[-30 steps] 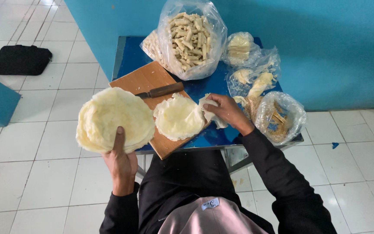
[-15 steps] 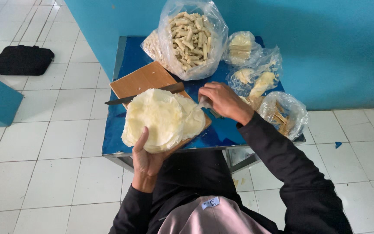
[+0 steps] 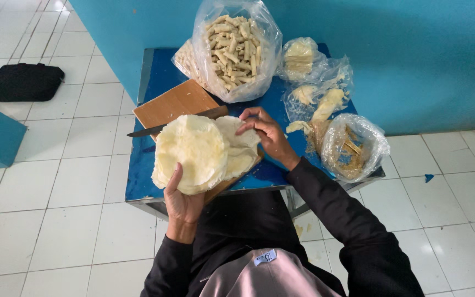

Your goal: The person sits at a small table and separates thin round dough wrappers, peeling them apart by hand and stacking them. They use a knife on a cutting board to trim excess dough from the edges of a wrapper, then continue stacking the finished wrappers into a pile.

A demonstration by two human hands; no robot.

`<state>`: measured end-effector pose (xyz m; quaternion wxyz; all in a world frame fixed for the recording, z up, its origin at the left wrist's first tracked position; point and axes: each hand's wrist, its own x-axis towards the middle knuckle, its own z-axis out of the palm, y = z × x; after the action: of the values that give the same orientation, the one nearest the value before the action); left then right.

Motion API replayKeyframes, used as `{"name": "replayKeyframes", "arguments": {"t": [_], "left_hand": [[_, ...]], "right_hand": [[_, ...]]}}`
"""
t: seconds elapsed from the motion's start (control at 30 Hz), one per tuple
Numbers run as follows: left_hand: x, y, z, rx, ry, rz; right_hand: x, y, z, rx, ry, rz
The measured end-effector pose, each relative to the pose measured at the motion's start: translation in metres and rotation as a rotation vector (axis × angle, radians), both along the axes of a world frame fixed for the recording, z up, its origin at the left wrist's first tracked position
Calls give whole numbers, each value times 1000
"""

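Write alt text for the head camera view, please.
A person's left hand holds a stack of thin pale wrappers over a wooden cutting board while the right hand touches a single wrapper on it.

Even, soft daylight throughout; faint shadows only. Focus sharp. Mild glare on white floor tiles [image 3: 67, 181]. Wide-angle bending at edges.
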<state>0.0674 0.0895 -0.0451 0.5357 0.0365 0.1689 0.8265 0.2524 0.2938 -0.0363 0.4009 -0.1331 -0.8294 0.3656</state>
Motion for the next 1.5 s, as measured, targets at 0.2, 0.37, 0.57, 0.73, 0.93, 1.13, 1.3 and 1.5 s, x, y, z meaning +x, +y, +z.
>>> {"name": "replayKeyframes", "arguments": {"t": [0.2, 0.37, 0.57, 0.73, 0.93, 1.13, 1.3, 1.5], "left_hand": [[1, -1, -3, -11, -11, 3], [1, 0, -7, 12, -4, 6], [-3, -3, -4, 73, 22, 40], [-2, -13, 10, 118, 115, 101], [5, -6, 34, 224, 163, 112], [24, 0, 39, 220, 187, 76], [44, 14, 20, 241, 146, -48], [53, 12, 0, 205, 167, -85]], "right_hand": [[-12, 31, 8, -817, 38, 533], [-24, 34, 14, -409, -390, 116], [-40, 29, 14, -85, -350, 69], [-34, -8, 1, 543, -341, -104], [-40, -25, -2, 571, -529, 77], [-5, -47, 72, 285, -118, -273], [-26, -126, 89, 523, -104, -170], [-17, -124, 80, 159, -89, -75]]}}
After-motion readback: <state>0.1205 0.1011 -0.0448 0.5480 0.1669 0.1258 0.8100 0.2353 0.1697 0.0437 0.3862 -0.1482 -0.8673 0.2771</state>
